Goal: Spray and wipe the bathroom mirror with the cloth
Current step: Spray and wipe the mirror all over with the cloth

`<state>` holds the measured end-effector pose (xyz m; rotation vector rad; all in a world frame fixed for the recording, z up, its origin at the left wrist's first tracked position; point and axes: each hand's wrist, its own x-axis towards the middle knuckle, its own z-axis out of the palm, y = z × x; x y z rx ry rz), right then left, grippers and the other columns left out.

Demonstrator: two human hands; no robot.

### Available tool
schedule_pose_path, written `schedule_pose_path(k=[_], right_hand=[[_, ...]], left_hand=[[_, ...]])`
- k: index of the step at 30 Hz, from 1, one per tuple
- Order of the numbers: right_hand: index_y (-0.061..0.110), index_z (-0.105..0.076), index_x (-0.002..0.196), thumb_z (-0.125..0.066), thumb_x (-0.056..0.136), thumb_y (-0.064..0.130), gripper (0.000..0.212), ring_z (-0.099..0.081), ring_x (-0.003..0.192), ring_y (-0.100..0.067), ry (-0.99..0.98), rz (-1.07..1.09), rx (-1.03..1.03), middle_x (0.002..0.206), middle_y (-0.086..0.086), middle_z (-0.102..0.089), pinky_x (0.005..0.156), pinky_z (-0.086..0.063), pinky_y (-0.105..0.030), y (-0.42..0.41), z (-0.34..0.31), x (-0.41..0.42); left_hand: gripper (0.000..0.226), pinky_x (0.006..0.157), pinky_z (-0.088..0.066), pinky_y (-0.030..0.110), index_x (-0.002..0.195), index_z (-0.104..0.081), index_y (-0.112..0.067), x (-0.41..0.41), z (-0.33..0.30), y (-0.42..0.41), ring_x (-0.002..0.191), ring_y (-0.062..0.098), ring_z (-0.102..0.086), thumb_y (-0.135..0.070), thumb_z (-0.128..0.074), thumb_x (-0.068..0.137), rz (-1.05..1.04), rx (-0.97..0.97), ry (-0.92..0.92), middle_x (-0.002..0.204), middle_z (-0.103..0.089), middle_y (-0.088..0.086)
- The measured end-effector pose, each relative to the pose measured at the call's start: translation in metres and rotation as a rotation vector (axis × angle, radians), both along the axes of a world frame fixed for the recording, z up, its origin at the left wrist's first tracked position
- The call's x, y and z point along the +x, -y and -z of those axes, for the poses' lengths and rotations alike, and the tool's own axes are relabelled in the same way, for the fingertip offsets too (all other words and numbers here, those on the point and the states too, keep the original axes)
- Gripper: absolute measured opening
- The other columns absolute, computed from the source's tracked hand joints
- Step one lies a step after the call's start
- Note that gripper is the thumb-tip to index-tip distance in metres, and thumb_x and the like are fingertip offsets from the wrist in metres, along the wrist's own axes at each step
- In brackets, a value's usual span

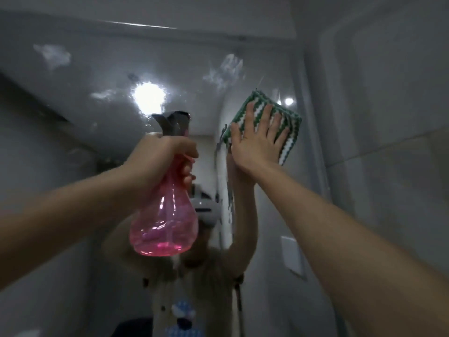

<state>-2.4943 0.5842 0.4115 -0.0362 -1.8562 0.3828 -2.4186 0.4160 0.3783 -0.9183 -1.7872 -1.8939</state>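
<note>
The mirror (102, 76) is the working surface, mounted upright on the wall. White foam patches (224, 70) and fine droplets cling to its upper glass. A folded green-and-white striped cloth (290, 128) lies flat against the glass near the mirror's right edge.

Left hand (160, 159) is gripping a pink spray bottle (167, 215) mid-frame, nozzle up. Right hand (257, 142) is pressing a green-and-white cloth (289, 122) flat on the mirror (97, 69), fingers spread, right of center. Foam smears are sitting across the upper glass.
</note>
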Motion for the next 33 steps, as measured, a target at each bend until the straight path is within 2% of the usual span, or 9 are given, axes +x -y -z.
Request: schedule_pose_path(k=[5, 9, 12, 17, 19, 22, 23, 27, 33], right_hand=[[0.027, 0.016, 0.150, -0.014, 0.101, 0.049, 0.062, 0.024, 0.143, -0.030, -0.057, -0.079, 0.236, 0.156, -0.009, 0.025, 0.109, 0.021, -0.048, 0.090, 0.026, 0.005], [0.026, 0.016, 0.150, -0.018, 0.102, 0.046, 0.063, 0.026, 0.142, -0.029, -0.011, -0.143, 0.373, 0.156, -0.008, 0.026, 0.112, 0.018, -0.048, 0.184, 0.045, 0.005], [0.026, 0.019, 0.149, -0.018, 0.102, 0.043, 0.061, 0.027, 0.142, -0.028, 0.022, -0.160, 0.473, 0.155, -0.008, 0.028, 0.112, 0.016, -0.048, 0.238, 0.059, 0.004], [0.026, 0.015, 0.150, -0.021, 0.102, 0.042, 0.062, 0.026, 0.142, -0.027, 0.002, -0.240, 0.533, 0.156, -0.007, 0.026, 0.109, 0.022, -0.045, 0.292, 0.076, 0.004], [0.025, 0.002, 0.153, -0.026, 0.101, 0.039, 0.060, 0.015, 0.146, -0.028, -0.045, -0.243, 0.540, 0.159, -0.009, 0.014, 0.109, 0.022, -0.044, 0.309, 0.081, 0.002], [0.024, -0.035, 0.147, -0.026, 0.091, 0.042, 0.060, -0.025, 0.143, -0.029, -0.105, -0.191, 0.452, 0.155, -0.011, -0.027, 0.113, -0.003, -0.047, 0.324, 0.084, 0.008], [0.024, -0.033, 0.148, -0.025, 0.092, 0.044, 0.060, -0.023, 0.144, -0.029, -0.105, -0.192, 0.474, 0.156, -0.011, -0.025, 0.113, -0.002, -0.046, 0.322, 0.083, 0.008], [0.035, 0.013, 0.150, -0.017, 0.101, 0.052, 0.060, 0.022, 0.144, -0.017, -0.021, -0.238, 0.688, 0.156, 0.002, 0.025, 0.113, 0.014, -0.043, 0.297, 0.075, 0.004], [0.043, 0.020, 0.145, -0.008, 0.098, 0.056, 0.057, 0.020, 0.144, -0.012, -0.014, -0.123, 0.730, 0.153, 0.008, 0.029, 0.111, 0.016, -0.039, 0.230, 0.050, 0.006]], left_hand=[[0.005, 0.033, -0.033, 0.017, 0.080, -0.053, 0.002, 0.023, 0.004, 0.059, 0.028, 0.014, -0.032, -0.001, -0.049, 0.082, -0.108, 0.064, 0.010, 0.035, -0.032, 0.004], [0.007, 0.033, -0.032, 0.017, 0.084, -0.053, 0.001, 0.036, 0.018, 0.111, 0.028, 0.016, -0.031, 0.002, -0.049, 0.078, -0.209, 0.105, 0.008, 0.036, -0.032, 0.007], [0.009, 0.035, -0.033, 0.015, 0.070, -0.051, 0.005, 0.047, 0.030, 0.148, 0.028, 0.016, -0.033, 0.005, -0.049, 0.078, -0.304, 0.103, 0.017, 0.038, -0.035, 0.010], [0.009, 0.034, -0.034, 0.019, 0.086, -0.056, 0.007, 0.061, 0.043, 0.203, 0.030, 0.019, -0.034, 0.008, -0.050, 0.079, -0.430, 0.111, 0.003, 0.038, -0.036, 0.010], [0.019, 0.036, -0.035, 0.020, 0.094, -0.059, 0.014, 0.062, 0.044, 0.224, 0.031, 0.020, -0.036, 0.008, -0.051, 0.078, -0.487, 0.113, -0.008, 0.039, -0.038, 0.010], [0.023, 0.038, -0.036, 0.021, 0.099, -0.059, 0.013, 0.063, 0.045, 0.241, 0.032, 0.021, -0.040, 0.006, -0.052, 0.078, -0.510, 0.099, -0.007, 0.038, -0.041, 0.008], [0.023, 0.038, -0.036, 0.021, 0.100, -0.059, 0.011, 0.062, 0.045, 0.245, 0.032, 0.021, -0.040, 0.005, -0.052, 0.079, -0.509, 0.100, -0.008, 0.039, -0.041, 0.008], [0.027, 0.036, -0.037, 0.020, 0.105, -0.057, 0.014, 0.061, 0.042, 0.247, 0.032, 0.021, -0.039, 0.006, -0.051, 0.080, -0.498, 0.103, -0.014, 0.039, -0.041, 0.008], [0.025, 0.034, -0.037, 0.021, 0.104, -0.057, 0.010, 0.057, 0.039, 0.228, 0.031, 0.018, -0.039, 0.010, -0.051, 0.080, -0.477, 0.111, -0.002, 0.040, -0.039, 0.009]])
